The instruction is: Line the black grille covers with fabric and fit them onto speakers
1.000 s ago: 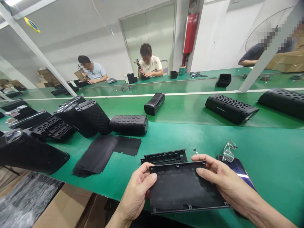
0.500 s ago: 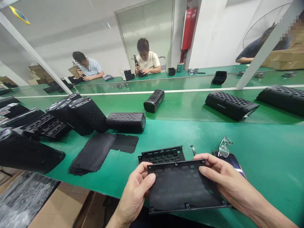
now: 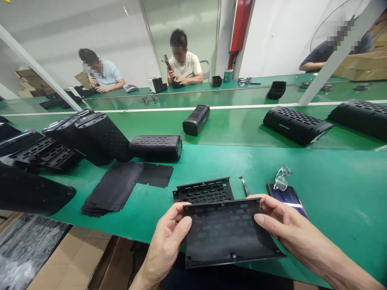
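sheets (image 3: pixel 110 189) left of held panel (image 3: pixel 223 235)

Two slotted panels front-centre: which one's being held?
The nearer panel, gripped at its sides by the left hand and right hand. The farther panel lies just beyond it on the green table.

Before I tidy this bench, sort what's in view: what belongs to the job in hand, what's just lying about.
Likely the job:
- black panel, held by left hand and right hand
- slotted panel behind it
- stacked black sheets

Apparently just lying about:
- phone
- glasses, resting against it
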A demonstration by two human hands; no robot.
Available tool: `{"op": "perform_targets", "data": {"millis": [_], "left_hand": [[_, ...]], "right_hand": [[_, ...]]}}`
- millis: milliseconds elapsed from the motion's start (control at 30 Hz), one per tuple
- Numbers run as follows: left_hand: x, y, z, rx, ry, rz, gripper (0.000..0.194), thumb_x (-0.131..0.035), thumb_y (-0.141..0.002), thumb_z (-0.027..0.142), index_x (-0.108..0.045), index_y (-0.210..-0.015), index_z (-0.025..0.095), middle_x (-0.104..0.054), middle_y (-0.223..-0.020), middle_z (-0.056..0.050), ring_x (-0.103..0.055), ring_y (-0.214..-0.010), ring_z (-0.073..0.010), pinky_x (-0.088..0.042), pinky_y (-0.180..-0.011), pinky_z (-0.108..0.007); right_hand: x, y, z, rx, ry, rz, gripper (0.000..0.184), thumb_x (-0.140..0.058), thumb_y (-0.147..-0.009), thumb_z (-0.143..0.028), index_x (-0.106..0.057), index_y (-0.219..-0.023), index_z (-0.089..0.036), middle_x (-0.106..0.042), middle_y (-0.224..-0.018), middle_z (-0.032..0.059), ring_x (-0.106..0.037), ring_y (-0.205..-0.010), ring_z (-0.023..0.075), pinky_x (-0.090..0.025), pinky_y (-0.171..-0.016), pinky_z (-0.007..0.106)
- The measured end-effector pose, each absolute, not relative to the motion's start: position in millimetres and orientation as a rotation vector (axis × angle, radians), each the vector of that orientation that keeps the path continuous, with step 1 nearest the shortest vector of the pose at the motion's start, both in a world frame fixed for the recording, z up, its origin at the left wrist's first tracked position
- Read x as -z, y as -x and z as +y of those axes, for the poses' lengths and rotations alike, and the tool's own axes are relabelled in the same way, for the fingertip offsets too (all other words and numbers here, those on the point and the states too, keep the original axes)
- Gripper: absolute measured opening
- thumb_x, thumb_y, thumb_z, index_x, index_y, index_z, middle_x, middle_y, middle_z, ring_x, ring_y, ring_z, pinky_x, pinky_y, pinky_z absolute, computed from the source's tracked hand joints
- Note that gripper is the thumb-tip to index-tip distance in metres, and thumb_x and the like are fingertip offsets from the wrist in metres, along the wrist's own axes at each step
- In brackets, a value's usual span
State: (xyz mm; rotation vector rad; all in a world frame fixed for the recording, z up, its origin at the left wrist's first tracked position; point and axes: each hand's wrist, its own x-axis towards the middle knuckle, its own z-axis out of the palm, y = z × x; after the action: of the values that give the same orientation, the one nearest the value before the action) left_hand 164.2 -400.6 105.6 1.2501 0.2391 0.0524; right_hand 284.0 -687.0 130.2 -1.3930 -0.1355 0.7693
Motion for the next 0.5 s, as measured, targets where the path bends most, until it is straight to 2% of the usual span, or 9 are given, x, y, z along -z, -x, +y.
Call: {"op": "perform_targets", "data": {"millis": [67,200,500], "left_hand": [[-106.1,-163.8,-401.9,-0.051,-1.226,0.233,0.030,-0.069,-0.103,0.036,-0.068,-0.132,0.026,-0.075,-0.131,-0.007,-0.068,-0.121,-0.0237,-0.052,-0.103,-0.034],[-110.0,-164.3,-405.4,-0.022,-1.175,0.198,0.030,-0.069,-0.103,0.034,-0.068,-0.132,0.027,-0.075,-0.132,-0.007,-0.068,-0.125,-0.0259,-0.052,-0.107,-0.037],[-108.9,-165.7,-406.7,-0.001,-1.112,0.148,0.033,-0.069,-0.102,0.032,-0.068,-0.134,0.026,-0.073,-0.136,-0.011,-0.067,-0.130,-0.0294,-0.051,-0.113,-0.043]], "right_hand": [[-131.6,-283.5,-685.6,-0.808,1.338,-0.134,0.039,-0.079,-0.096,-0.044,-0.070,-0.131,-0.032,-0.070,-0.122,0.0058,-0.067,-0.111,0.0249,-0.056,-0.091,0.033],[-130.4,-283.5,-686.8,-0.794,1.307,-0.092,0.037,-0.083,-0.092,-0.037,-0.072,-0.127,-0.031,-0.072,-0.122,0.0054,-0.069,-0.109,0.0249,-0.058,-0.084,0.028],[-127.7,-285.8,-685.0,-0.833,1.230,-0.112,0.034,-0.080,-0.095,-0.031,-0.074,-0.129,-0.032,-0.073,-0.126,0.0031,-0.070,-0.098,0.0191,-0.059,-0.082,0.026]]}}
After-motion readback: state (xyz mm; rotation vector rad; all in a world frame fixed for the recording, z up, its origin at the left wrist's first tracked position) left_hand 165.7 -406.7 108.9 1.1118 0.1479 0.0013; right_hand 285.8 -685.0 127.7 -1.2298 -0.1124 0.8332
